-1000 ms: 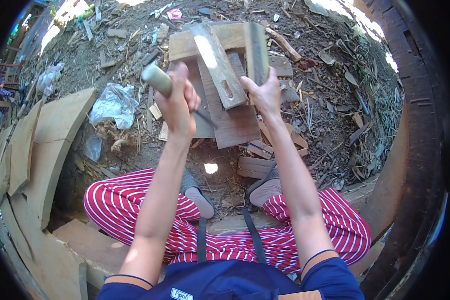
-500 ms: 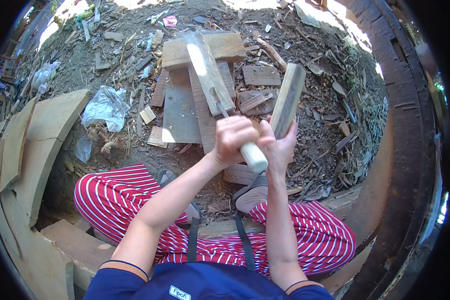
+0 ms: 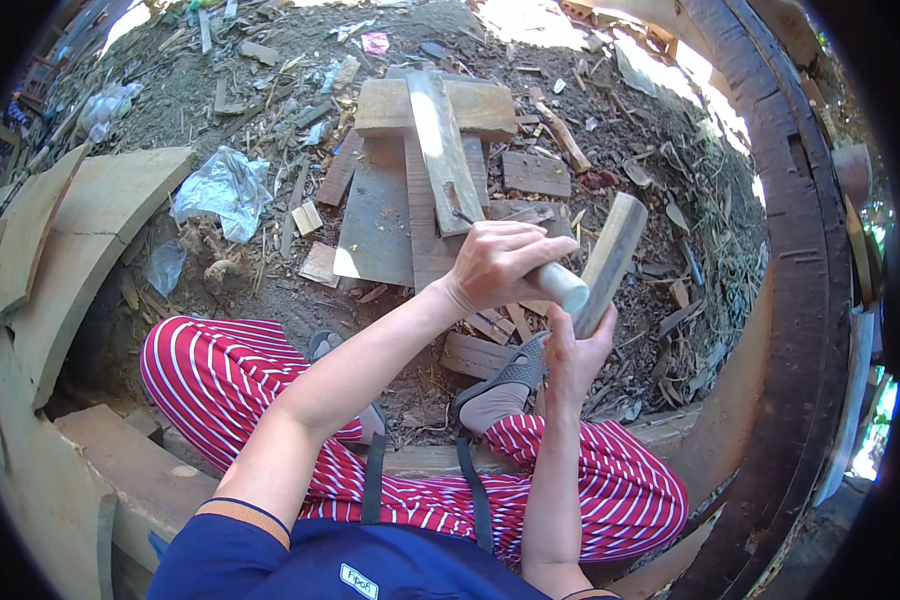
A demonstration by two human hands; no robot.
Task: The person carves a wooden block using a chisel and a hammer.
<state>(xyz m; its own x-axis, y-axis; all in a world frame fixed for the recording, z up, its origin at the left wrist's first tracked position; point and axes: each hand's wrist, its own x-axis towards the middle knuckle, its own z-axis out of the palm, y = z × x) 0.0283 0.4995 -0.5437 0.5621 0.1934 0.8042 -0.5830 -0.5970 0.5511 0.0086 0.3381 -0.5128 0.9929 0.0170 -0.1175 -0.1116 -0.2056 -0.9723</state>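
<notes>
My left hand (image 3: 500, 265) is closed round the pale round handle of a chisel (image 3: 565, 285). The metal tip is at the slotted lower end of a long, sunlit wooden piece (image 3: 425, 120), partly behind my fingers. That piece lies across a thick crosswise board (image 3: 375, 105) and over wider planks (image 3: 426, 260), beside a grey flat sheet (image 3: 365, 240). My right hand (image 3: 577, 360) grips the lower end of an upright wooden bar (image 3: 615, 240), just right of the chisel handle.
Wood scraps, debris and plastic bags (image 3: 220, 190) litter the dirt around the planks. Pale boards (image 3: 100, 230) stand at the left, a dark curved timber (image 3: 800, 300) at the right. My legs (image 3: 220, 380) in striped trousers and sandaled feet (image 3: 500, 385) are below.
Both hands came down and rightward from above the planks. The chisel now points up to the slot. The wooden bar has moved lower, toward me and to the right.
</notes>
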